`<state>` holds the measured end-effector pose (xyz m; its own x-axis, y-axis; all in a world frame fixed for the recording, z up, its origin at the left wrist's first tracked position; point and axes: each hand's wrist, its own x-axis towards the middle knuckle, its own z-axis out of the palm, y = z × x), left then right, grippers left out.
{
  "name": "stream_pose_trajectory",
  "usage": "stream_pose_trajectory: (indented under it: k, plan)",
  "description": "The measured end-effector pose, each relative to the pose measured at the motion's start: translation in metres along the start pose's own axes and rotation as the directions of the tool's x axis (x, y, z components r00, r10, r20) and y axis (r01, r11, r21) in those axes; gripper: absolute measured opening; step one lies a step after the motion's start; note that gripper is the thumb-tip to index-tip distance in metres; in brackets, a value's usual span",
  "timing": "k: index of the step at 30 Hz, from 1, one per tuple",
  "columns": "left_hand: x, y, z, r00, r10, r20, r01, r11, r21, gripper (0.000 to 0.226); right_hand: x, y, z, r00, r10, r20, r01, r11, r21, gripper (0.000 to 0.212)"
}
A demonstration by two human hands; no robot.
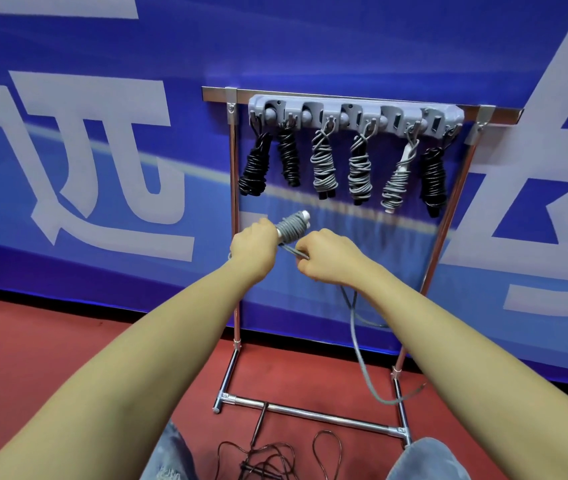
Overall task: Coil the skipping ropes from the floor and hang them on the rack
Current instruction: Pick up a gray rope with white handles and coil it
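Grey rope [358, 327]; chrome rack [234, 216]; red floor [67, 341].

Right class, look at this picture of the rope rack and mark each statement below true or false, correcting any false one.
1. Six coiled ropes hang on the rack. True.
2. The left hand is empty. False: it grips the handles of the grey rope, wound with cord.
3. The right hand pinches the grey cord. True.
4. The floor holds no more ropes. False: a black rope lies uncoiled on the red floor.
5. All the hanging ropes are black. False: three are grey.
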<state>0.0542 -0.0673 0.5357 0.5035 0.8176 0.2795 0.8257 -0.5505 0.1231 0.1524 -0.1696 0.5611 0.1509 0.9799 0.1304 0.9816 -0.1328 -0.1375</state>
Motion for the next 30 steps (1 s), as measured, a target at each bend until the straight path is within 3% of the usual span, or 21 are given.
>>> stream_pose_trajectory:
  k: [3,6,10,13,17,20,22,25,28,30]
  plan:
    - [-0.003,-0.002,-0.006,0.988,0.135,0.077,-0.15,0.96,0.235,0.021,0.0,-0.008,-0.007,0.988,-0.12,-0.101,0.079,0.937,-0.339,0.016]
    - [-0.004,-0.003,-0.01,0.948,0.29,0.133,-0.319,0.864,0.39,0.016,0.0,-0.01,-0.005,0.967,-0.196,-0.16,0.102,0.881,-0.462,0.016]
    - [-0.003,-0.01,-0.015,0.921,0.379,0.087,-0.362,0.755,0.547,0.022,0.002,-0.008,0.0,0.976,-0.17,-0.14,0.099,0.906,-0.411,0.013]
    - [-0.005,-0.011,-0.017,0.925,0.38,0.019,-0.322,0.755,0.571,0.008,0.002,-0.002,0.001,0.978,-0.15,-0.146,0.102,0.951,-0.291,0.02]
    - [-0.002,-0.013,-0.012,0.902,0.422,0.09,-0.392,0.715,0.579,0.012,-0.002,0.006,0.003,0.975,-0.06,-0.213,0.033,0.992,-0.125,0.022]
    - [0.001,-0.014,-0.011,0.849,0.507,0.147,-0.48,0.625,0.616,0.013,0.001,0.01,-0.001,0.976,0.007,-0.216,-0.035,0.991,-0.126,0.022]
    - [0.001,-0.016,-0.012,0.771,0.622,0.138,-0.559,0.556,0.615,0.006,0.006,0.013,-0.001,0.98,0.004,-0.197,-0.035,0.988,-0.151,0.019]
    - [0.001,-0.02,-0.018,0.611,0.788,0.068,-0.626,0.429,0.652,0.035,0.01,0.016,-0.001,0.987,0.003,-0.163,-0.024,0.992,-0.127,0.019]
    - [-0.001,-0.026,-0.018,0.526,0.851,0.01,-0.68,0.413,0.606,0.031,0.011,0.017,0.001,0.99,0.005,-0.144,-0.015,0.997,-0.073,0.022]
    - [-0.001,-0.027,-0.017,0.475,0.873,-0.105,-0.716,0.454,0.53,0.024,0.01,0.02,0.004,0.99,0.026,-0.135,-0.031,0.999,-0.038,0.022]
